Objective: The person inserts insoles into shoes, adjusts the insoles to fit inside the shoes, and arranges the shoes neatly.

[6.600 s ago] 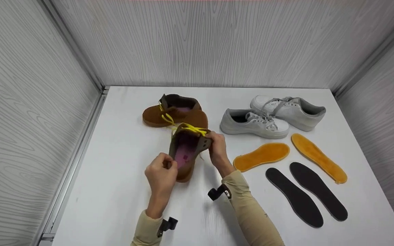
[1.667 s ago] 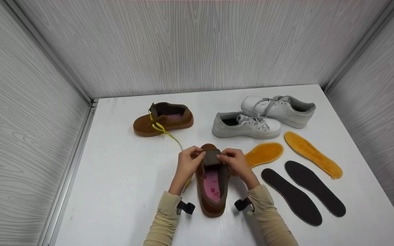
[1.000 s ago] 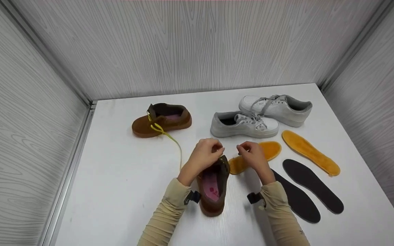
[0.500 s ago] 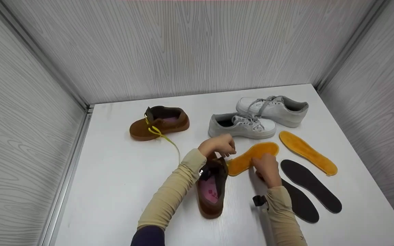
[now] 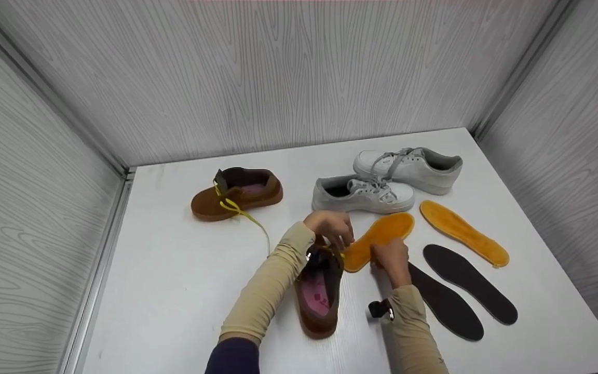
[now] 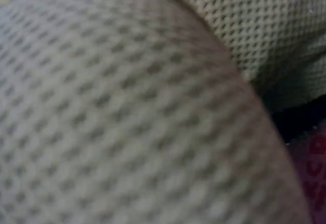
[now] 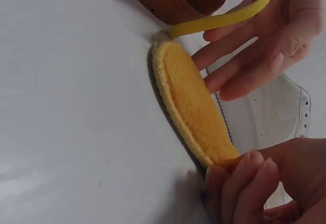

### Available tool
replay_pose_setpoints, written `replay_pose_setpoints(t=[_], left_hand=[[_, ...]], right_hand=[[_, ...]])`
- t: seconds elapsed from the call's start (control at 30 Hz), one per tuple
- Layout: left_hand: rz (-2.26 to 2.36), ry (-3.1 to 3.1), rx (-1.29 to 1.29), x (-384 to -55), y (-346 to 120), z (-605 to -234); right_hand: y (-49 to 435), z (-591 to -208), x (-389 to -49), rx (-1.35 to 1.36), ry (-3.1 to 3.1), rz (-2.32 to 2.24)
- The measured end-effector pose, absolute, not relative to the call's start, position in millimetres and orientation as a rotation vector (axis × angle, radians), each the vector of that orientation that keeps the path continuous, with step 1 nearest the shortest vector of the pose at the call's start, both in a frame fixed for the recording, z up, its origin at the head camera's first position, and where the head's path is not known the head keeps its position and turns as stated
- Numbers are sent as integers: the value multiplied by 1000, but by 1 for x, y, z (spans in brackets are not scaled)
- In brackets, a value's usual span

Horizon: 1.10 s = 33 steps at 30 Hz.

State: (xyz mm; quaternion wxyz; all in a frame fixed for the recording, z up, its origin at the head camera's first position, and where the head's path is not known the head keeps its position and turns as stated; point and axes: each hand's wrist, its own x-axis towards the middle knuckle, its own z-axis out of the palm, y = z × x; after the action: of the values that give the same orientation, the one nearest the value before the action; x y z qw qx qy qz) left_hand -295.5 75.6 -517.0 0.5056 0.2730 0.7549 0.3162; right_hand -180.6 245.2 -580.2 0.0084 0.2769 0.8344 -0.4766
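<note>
My right hand (image 5: 391, 261) pinches the near edge of a fuzzy orange-yellow insole (image 5: 390, 227) lying beside a brown shoe (image 5: 315, 326). In the right wrist view, the curled fingers and thumb grip one part of the insole (image 7: 186, 94). My left hand (image 5: 333, 227) reaches across the shoe's toe end; its fingers extend loosely along the insole's other edge in the right wrist view. The shoe stands upright with its heel toward me, pink lining (image 5: 315, 293) visible inside, its toe hidden by the left arm. Sleeve fabric (image 6: 117, 102) fills most of the left wrist view.
A second brown shoe (image 5: 211, 204) with a yellow lace (image 5: 249, 217) stands at back left. Two white sneakers (image 5: 392, 195) (image 5: 434, 179) are at back right. Another orange insole (image 5: 462, 232) and two black insoles (image 5: 470, 280) (image 5: 452, 311) lie on the right.
The brown shoe, earlier held raised, now stands on the table. Both hands have let go of its tongue. The right hand has taken hold of the orange insole; the left has crossed over to it.
</note>
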Motion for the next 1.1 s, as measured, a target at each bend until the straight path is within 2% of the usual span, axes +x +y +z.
replay_pose_setpoints(t=[0.33,0.53,0.9,1.1], left_hand=[[715,1791,733,-290,78,-510],[819,1783,604,-284,77,-497],[1119,1722,729,-269,50,-475],[1332,1707,660,-248,34,-465]], right_hand=[[245,-575,-173,838,2638,-1591],[238,-553,-166,786,2756,-1608],[230,-504,-154,672,2740,-1762],[225,-490,-150,576,2658,-1894]])
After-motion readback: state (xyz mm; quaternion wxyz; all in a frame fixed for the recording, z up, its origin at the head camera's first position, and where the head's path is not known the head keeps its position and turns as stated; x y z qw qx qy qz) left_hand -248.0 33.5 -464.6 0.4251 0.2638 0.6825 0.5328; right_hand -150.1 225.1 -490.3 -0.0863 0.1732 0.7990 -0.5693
